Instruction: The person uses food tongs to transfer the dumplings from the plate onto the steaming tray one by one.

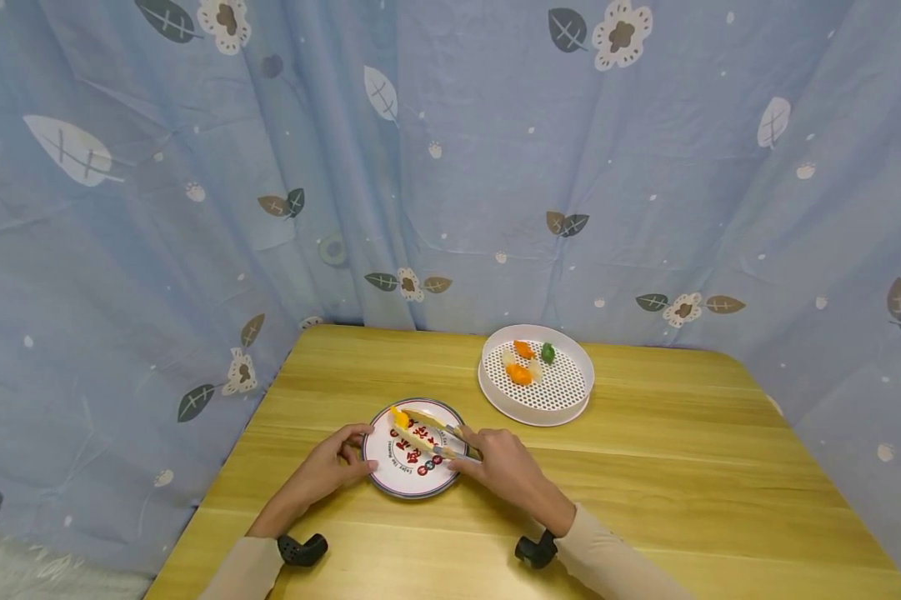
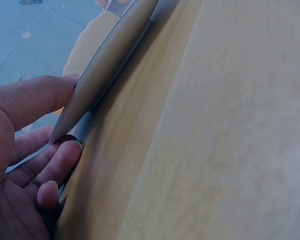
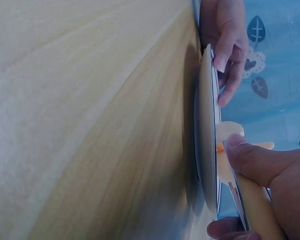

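Observation:
My left hand point(image 1: 334, 463) pinches the left rim of a white plate point(image 1: 378, 479) with red characters and a dark-edged rim. In the left wrist view, the thumb lies over the rim and fingers sit beneath it. My right hand point(image 1: 504, 467) grips a pair of tongs point(image 1: 444, 451) with pale wooden-looking tips, reaching over the plate from the right. Near the tips, on the plate's upper left, is a small yellow-orange piece point(image 1: 401, 417); whether the tips squeeze it I cannot tell. In the right wrist view, the thumb point(image 3: 255, 159) presses on the tongs' handle.
Behind the plate to the right stands a round white tray with a perforated base point(image 1: 570, 392). It holds orange pieces point(image 1: 520, 374), a green piece point(image 1: 548, 353) and pale pieces. A wooden table point(image 1: 683, 467) lies beneath, with a blue patterned curtain point(image 1: 480, 183) behind.

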### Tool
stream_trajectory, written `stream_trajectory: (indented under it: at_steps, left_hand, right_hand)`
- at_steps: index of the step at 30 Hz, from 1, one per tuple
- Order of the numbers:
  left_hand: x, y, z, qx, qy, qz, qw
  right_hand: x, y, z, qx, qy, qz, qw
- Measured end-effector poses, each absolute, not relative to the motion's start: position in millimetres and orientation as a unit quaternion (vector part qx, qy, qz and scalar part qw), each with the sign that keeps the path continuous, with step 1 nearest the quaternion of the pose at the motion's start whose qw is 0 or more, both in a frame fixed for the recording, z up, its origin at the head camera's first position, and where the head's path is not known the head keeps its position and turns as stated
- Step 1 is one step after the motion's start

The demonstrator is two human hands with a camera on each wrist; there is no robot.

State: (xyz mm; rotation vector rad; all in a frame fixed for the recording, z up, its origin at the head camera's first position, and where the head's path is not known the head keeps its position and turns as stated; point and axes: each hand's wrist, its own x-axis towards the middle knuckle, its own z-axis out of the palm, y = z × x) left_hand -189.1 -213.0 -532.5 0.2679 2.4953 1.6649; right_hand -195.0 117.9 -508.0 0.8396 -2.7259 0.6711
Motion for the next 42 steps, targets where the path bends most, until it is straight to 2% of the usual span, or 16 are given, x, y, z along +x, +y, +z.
stream_trajectory:
  at_steps: [42]
  left_hand:
    - [-189,-209,-532,0.084,0.829,0.549,0.062]
  right_hand:
    - [-193,152,-491,0.254,-0.927,0.238,0.138]
